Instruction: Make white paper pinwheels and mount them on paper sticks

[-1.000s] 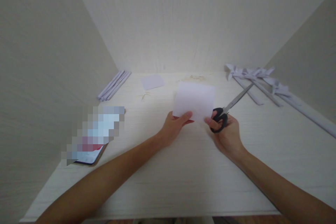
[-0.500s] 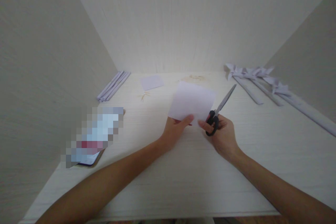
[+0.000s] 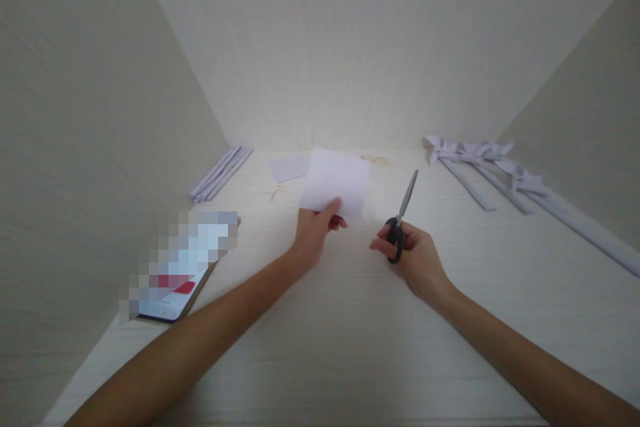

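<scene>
A square sheet of white paper [image 3: 336,177] is pinched at its lower edge by my left hand [image 3: 316,230], thumb on top. My right hand [image 3: 417,255] grips black-handled scissors [image 3: 404,210], whose blades are together and point up and away. The scissors stand apart from the paper, to its right. Behind the held sheet, and partly hidden by it, a second piece of paper [image 3: 287,167] lies on the table.
Rolled paper sticks [image 3: 223,173] lie at the back left, near a phone [image 3: 185,273], partly blurred. Paper pinwheels on sticks [image 3: 467,183] rest at the right. Small toothpick-like pieces [image 3: 277,192] lie on the white table [image 3: 320,347]. Walls enclose the back and sides.
My left hand has moved left with the paper. My right hand has come off the sheet and shifted slightly left with the scissors. The view has tilted up a little.
</scene>
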### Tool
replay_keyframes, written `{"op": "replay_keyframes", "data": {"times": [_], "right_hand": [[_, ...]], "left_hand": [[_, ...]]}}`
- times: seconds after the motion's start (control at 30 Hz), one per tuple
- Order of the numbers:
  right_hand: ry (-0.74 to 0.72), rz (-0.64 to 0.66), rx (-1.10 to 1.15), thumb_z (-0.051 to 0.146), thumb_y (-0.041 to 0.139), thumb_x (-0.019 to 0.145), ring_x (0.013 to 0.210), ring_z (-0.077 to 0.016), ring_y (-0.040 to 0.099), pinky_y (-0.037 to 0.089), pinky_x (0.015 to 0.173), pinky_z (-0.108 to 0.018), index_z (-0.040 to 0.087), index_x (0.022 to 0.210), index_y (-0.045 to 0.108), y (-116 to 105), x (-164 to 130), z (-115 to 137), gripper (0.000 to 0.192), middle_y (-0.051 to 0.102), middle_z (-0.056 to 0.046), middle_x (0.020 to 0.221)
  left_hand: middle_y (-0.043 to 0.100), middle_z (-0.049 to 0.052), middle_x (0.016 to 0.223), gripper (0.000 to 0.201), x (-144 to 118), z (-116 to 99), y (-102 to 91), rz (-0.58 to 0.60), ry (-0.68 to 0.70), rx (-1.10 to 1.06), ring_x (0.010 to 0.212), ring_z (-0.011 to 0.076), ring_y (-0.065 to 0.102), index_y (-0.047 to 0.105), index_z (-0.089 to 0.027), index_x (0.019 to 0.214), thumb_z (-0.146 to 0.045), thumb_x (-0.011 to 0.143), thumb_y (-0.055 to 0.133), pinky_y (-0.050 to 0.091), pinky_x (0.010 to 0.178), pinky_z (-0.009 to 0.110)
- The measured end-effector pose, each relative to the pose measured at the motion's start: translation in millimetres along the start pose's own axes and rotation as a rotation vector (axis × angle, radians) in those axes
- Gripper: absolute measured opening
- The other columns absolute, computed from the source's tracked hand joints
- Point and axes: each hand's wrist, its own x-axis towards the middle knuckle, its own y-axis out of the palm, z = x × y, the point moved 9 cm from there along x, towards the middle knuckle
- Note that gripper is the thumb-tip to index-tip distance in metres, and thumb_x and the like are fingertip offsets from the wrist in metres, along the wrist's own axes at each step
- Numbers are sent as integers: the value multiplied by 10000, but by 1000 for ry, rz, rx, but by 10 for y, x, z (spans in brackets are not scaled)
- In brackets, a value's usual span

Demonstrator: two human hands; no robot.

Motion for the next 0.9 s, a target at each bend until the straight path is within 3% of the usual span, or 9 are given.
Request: {"op": "replay_keyframes", "data": {"times": [0.13, 0.27, 0.33, 0.5, 0.6, 0.7, 0.9], "right_hand": [[73, 43, 70, 348, 645, 615, 408, -39, 297, 173, 378, -193, 157, 625, 501, 102, 79, 108, 240, 441, 56, 478], [112, 169, 240, 477, 499, 712, 409, -49, 293, 187, 392, -203, 166, 693, 506, 316, 52, 138, 312, 425, 43, 506], [96, 241, 264, 518, 438, 734, 430, -62, 330, 219, 407, -212, 172, 710, 504, 390, 13, 96, 352, 460, 23, 551], [-18, 431, 4, 522, 394, 764, 482, -77, 355, 261, 438, -225, 162, 643, 460, 506, -87, -26, 385, 437, 11, 565], [-74, 438, -65, 521, 335, 791, 483, -74, 344, 258, 436, -224, 163, 622, 429, 503, -105, -8, 407, 410, 14, 567], [-70, 442, -107, 508, 341, 796, 491, -73, 336, 254, 443, -224, 164, 624, 410, 515, -123, 20, 391, 406, 12, 584], [4, 432, -173, 522, 388, 767, 504, -82, 316, 236, 454, -228, 167, 667, 399, 552, -145, 21, 369, 364, 31, 564]], "left_hand": [[592, 0, 583, 137, 201, -368, 94, 11, 5, -58, 415, 59, 531, 550, -106, 748, -168, 637, 601, 375, 403, 162], [612, 16, 601, 118, 264, -559, 208, 99, -22, -32, 452, 69, 562, 565, -82, 725, -107, 618, 606, 421, 442, 153], [621, 24, 614, 126, 266, -586, 225, 142, -14, 17, 477, 74, 571, 578, -76, 720, -119, 608, 618, 441, 469, 155], [635, 29, 608, 203, 251, -600, 162, 190, 38, 214, 493, 91, 573, 611, -88, 730, -209, 574, 659, 451, 489, 181], [636, 40, 578, 209, 234, -591, 59, 120, 48, 315, 496, 93, 565, 630, -89, 666, -277, 578, 653, 426, 470, 175], [661, 62, 683, 251, 212, -569, -2, 54, 44, 279, 603, 124, 595, 641, -94, 704, -308, 574, 650, 463, 534, 203], [662, 43, 782, 257, 179, -521, 72, 92, 7, 131, 716, 139, 607, 635, -103, 788, -267, 590, 645, 508, 652, 246]]}}
